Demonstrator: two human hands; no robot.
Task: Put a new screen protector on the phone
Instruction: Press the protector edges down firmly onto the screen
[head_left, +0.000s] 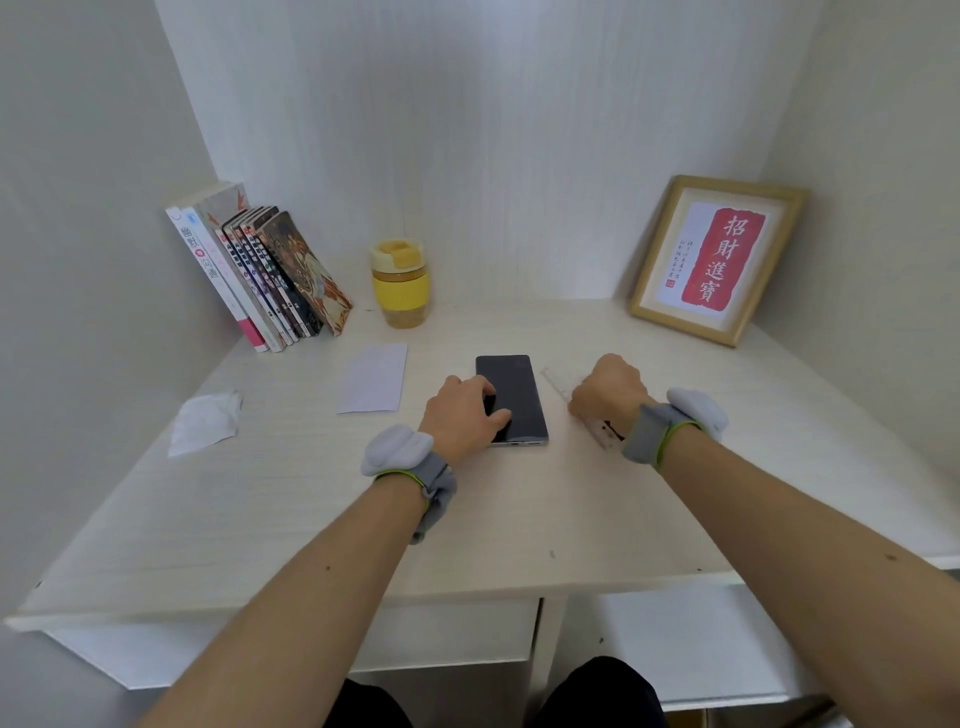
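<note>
On the pale wooden worktop (519, 519), the phone (511, 397) lies flat, dark screen up, and serves as the landmark for all positions below. Left hand (462, 415): rests on the near left part of the phone, fingers and thumb spread over the glass and pressing it flat, curled round nothing. Right hand (605, 387): just right of the phone, knuckles up, fingers curled down onto a clear strip (574, 402) lying at an angle on the worktop; whether they pinch the strip cannot be told. Both wrists carry grey padded bands. White sheet (373, 378): flat, just left of the phone. Crumpled white wipe (205, 422): farther left, well apart. Yellow lidded cup (400, 283): behind the phone, to its left. Row of leaning books (260, 275): behind and farther left, beside the cup. Framed red calligraphy print (719, 260): behind and to the right, propped against the wall.
</note>
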